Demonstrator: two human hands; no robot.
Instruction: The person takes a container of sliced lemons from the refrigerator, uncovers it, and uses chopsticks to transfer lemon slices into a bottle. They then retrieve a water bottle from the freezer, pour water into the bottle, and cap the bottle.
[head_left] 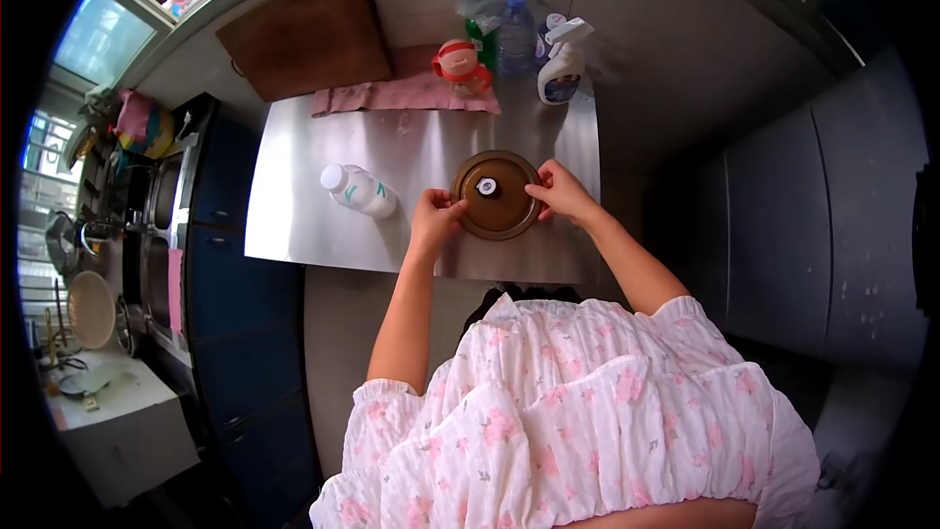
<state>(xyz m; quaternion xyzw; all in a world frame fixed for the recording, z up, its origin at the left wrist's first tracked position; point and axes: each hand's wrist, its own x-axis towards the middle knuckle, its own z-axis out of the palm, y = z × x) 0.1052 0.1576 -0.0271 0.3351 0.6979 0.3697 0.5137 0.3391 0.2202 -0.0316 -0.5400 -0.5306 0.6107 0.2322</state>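
Note:
A round brown pot lid (509,207), with a small dark knob that has a pale top, is at the front right part of the metal table (294,198). My left hand (437,219) pinches its left rim between thumb and fingers. On the opposite side, my right hand (563,192) grips the right rim the same way. Whether a pot sits under the lid is hidden. To the left of my left hand, a white-capped plastic bottle (360,190) with a pale label is on the metal surface.
Along the wall stand a wooden board (311,34), a folded pink cloth (392,96), a red-lidded baby cup (461,69), a clear blue-capped bottle (516,39) and a white spray bottle (562,69). Dark blue cabinets (245,304) flank the left; grey doors (783,225) the right.

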